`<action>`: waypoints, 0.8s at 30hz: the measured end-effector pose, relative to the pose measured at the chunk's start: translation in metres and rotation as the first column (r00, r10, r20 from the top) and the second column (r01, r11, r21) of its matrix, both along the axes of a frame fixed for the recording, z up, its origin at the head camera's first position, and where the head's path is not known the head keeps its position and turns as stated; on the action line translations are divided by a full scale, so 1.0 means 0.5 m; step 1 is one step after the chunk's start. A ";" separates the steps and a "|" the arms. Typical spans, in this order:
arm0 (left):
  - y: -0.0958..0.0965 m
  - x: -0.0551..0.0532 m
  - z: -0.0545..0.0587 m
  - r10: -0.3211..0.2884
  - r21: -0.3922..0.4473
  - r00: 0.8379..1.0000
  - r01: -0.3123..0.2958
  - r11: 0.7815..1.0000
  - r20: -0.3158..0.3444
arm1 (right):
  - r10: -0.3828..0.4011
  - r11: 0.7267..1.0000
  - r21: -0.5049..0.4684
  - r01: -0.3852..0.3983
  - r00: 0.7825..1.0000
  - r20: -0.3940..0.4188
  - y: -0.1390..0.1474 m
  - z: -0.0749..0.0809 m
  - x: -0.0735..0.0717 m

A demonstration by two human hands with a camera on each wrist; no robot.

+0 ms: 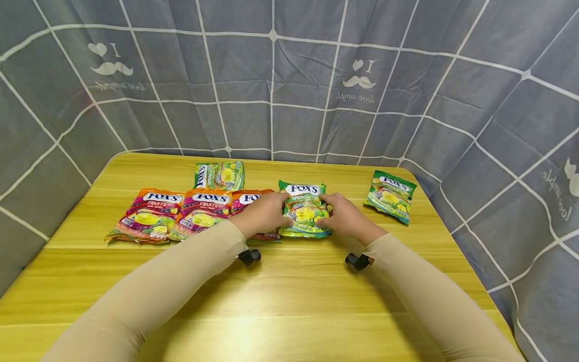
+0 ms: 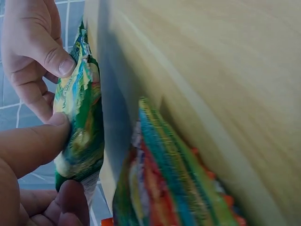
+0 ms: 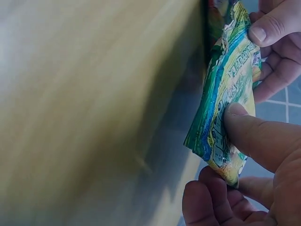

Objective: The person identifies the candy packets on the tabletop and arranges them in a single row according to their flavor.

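Note:
Both hands hold a green Fox's candy bag [image 1: 303,208] between them, front face toward me, just right of a row of bags. My left hand [image 1: 267,213] pinches its left side, thumb on the front. From the other side my right hand [image 1: 346,216] pinches it the same way. In the left wrist view, the held bag [image 2: 80,113] stands off the wooden surface, with fingers curled behind it. In the right wrist view, the thumb presses the printed front of the bag [image 3: 235,89]. Beside the left hand lies an orange-and-purple Fox's Fruits bag [image 1: 249,198], partly covered by that hand.
Two more Fox's Fruits bags, one at the row's left end [image 1: 151,216] and a middle one [image 1: 203,213], lie on the wooden table [image 1: 289,311]. Behind them is a green bag [image 1: 226,176]; another green bag [image 1: 391,196] lies far right. A grey curtain [image 1: 244,75] surrounds the table.

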State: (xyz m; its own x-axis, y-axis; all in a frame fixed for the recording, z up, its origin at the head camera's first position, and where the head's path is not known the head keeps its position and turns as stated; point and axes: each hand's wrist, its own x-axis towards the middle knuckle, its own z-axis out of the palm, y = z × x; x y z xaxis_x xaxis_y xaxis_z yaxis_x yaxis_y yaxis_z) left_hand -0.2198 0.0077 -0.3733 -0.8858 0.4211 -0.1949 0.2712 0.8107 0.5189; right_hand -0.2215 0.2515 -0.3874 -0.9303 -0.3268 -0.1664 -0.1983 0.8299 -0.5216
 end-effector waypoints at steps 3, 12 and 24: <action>-0.003 0.003 -0.008 -0.015 -0.052 1.000 0.015 0.999 0.002 | 0.010 1.000 0.012 -0.010 1.000 0.012 -0.003 -0.011 0.002; -0.011 0.004 -0.023 -0.045 -0.151 0.999 0.041 0.988 -0.023 | 0.060 0.995 0.076 -0.061 0.998 0.023 -0.001 -0.026 0.001; -0.009 0.001 -0.029 -0.060 -0.174 0.998 0.058 0.983 -0.006 | 0.096 0.994 0.052 -0.100 0.993 0.074 0.011 -0.037 -0.012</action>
